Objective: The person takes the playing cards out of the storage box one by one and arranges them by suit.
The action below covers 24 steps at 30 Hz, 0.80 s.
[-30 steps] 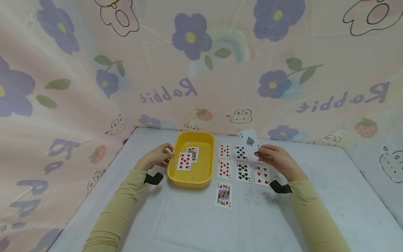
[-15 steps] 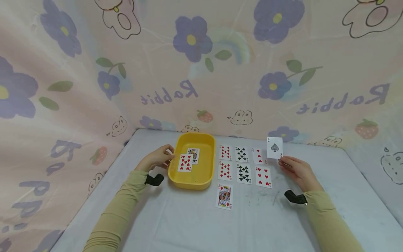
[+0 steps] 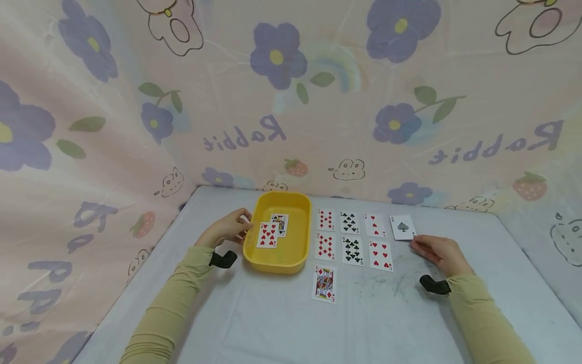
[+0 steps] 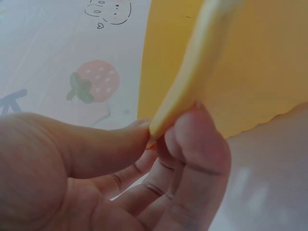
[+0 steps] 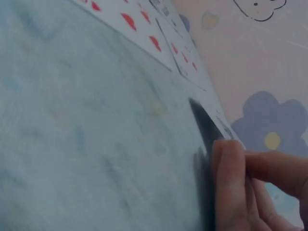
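My left hand grips the left rim of a yellow plastic tub, with thumb and fingers pinching the edge in the left wrist view. Inside the tub a hearts card overlaps a face card. At the right end of the far row of cards, my right hand pinches an ace of spades by its near right corner. The ace is face up, close over the table. Seen edge-on in the right wrist view, the card's dark underside slopes up from the fingers.
Two rows of face-up cards lie right of the tub: diamonds, clubs and hearts in the far row. A king of diamonds lies nearer. A patterned cloth hangs behind the white table.
My right hand has carried the ace of spades from over the clubs and hearts cards rightward, then lowered it beside the far row. My left hand stays on the tub's rim.
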Available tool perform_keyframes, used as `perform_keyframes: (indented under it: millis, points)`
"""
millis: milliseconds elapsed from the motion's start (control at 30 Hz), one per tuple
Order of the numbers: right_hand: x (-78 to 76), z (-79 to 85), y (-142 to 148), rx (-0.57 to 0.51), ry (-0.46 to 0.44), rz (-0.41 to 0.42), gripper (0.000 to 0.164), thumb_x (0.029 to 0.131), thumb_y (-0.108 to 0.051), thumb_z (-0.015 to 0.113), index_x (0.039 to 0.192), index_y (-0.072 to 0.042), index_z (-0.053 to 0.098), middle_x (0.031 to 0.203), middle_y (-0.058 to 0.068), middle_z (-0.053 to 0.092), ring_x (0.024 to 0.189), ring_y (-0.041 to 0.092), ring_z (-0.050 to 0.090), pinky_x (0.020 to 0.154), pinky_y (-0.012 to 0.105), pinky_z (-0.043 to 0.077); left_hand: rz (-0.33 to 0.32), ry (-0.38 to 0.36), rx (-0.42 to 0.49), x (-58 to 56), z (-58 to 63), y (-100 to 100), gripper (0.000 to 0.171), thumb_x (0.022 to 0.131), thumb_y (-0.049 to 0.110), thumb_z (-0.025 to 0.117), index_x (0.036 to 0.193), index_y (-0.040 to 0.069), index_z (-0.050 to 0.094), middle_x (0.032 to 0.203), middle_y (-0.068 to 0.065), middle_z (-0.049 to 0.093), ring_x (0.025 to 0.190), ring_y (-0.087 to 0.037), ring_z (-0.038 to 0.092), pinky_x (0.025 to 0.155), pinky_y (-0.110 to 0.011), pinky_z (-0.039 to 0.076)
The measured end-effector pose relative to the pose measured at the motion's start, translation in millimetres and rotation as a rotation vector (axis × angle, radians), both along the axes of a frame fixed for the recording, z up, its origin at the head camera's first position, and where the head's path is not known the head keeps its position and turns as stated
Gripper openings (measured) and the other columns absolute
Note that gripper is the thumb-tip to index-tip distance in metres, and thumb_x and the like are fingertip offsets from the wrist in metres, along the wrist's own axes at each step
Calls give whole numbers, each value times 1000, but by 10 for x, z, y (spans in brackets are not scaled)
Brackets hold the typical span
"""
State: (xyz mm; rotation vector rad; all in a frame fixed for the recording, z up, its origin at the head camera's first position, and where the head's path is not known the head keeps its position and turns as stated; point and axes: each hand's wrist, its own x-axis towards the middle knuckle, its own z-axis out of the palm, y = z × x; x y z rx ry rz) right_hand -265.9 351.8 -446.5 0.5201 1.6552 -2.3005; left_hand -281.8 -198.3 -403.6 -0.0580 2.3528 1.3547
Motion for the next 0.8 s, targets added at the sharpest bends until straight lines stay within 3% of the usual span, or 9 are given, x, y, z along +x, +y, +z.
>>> perform_keyframes:
  millis: [133,400,567,800]
  points:
    - [-27,-17,12,-7,-12,0,17,89,7,61,82,-5,71,85,11,70,85,19,69,86,30,51,-3,-4,-9,9,3,-3,24,101,12,48,123,3,41,94,-14,58,72,-21,59,61,-32,56]
    - [-101,-56,-7,81,-23,-32,15,90,5,61,83,-7,67,81,7,70,82,17,69,83,29,52,-2,3,-9,11,21,4,26,101,12,48,124,3,41,95,-16,58,72,-21,58,61,-32,56]
    - [-126,-60,-34,142,-50,-60,7,90,2,62,92,-5,62,78,6,70,79,16,70,81,29,53,-1,-1,-9,3,9,4,25,101,12,48,124,3,41,95,-15,58,71,-21,59,61,-33,56]
    - [-132,-84,-64,195,-31,-66,16,91,-1,62,106,-1,54,78,5,70,78,15,70,80,28,54,1,1,-8,-3,-7,-11,24,101,12,49,123,4,42,95,-15,59,72,-21,59,61,-32,56]
